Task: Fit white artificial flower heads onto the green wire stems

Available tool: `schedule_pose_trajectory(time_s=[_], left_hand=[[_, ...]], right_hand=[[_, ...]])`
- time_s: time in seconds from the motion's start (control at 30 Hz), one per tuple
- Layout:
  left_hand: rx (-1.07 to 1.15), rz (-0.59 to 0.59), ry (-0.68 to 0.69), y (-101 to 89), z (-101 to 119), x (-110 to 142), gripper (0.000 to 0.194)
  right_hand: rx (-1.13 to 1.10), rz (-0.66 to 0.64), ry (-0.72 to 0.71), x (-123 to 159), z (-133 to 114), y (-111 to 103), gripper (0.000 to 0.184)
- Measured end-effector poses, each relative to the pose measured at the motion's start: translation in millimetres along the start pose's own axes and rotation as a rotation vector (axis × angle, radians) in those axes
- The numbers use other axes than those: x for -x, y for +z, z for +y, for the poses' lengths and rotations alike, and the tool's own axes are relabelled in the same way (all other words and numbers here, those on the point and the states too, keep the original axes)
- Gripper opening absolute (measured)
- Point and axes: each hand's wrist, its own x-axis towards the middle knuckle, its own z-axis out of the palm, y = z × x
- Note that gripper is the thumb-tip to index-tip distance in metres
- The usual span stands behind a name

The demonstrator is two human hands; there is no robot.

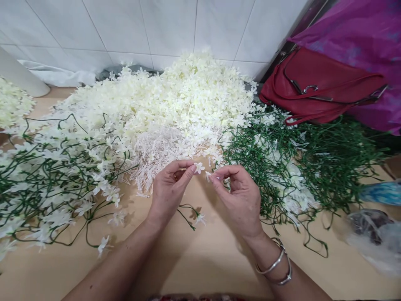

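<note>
Above the bare middle of the tan table point(200, 263), my two hands face each other, near but not touching. My left hand point(169, 190) has thumb and forefinger brought together on a small white flower point(199, 168), its petals pointing towards the other hand. My right hand point(241, 196) likewise pinches a slender white piece point(208, 177) between thumb and fingertip; its exact form is too small to confirm. Neither grip shows a gap at the tips. I judge the pinch light and fingertip-only because both items are slight and the petals would crease under a fuller grasp.

Supplies lie within easy reach, presumably for that reason: loose blossoms point(191, 92) heaped against the tiled wall point(172, 27), with thin white stalks point(156, 152) in front of them. Green stems point(335, 163) are massed to my right — some white flowers among them — and a tangle of green-stemmed flowers point(53, 184) spreads to my left. One short green sprig point(189, 214) with a white bloom lies alone on the table, between my forearms. A red bag point(326, 83) rests behind the green stems, apparently set aside from the handling space.
</note>
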Motion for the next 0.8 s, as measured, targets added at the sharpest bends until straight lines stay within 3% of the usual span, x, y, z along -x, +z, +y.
schedule_pose_trajectory(time_s=[0.2,0.47,0.67,0.8], left_hand=[[-0.017,-0.086,0.051,5.8,-5,6,0.017],[-0.145,-0.108,0.238,7.0,-10,7,0.01],[0.088,-0.142,-0.014,13.2,-5,8,0.015],[0.143,-0.134,-0.037,15.4,-3,12,0.014]], right_hand=[[0.068,-0.001,0.023,0,-2,4,0.014],[-0.009,-0.009,0.152,0,0,5,0.021],[0.073,0.019,0.057,3,1,7,0.02],[0.141,0.081,-0.054,5,1,7,0.015]])
